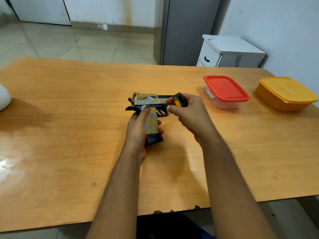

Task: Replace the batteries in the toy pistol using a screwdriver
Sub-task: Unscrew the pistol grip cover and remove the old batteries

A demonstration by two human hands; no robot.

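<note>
A gold, grey and dark blue toy pistol [148, 102] lies on its side near the middle of the wooden table [69, 135], barrel pointing right. My left hand [138, 130] grips its handle, fingers wrapped round the underside. My right hand [188, 112] holds a screwdriver with a yellow and black handle [179, 99] over the barrel end of the pistol. The screwdriver's tip is hidden behind my fingers. No batteries are visible.
A clear box with a red lid [226, 90] stands to the right of the pistol. Farther right sits a yellow lidded box [286, 94] by the table's right edge. A white rounded object [4, 99] shows at the left edge.
</note>
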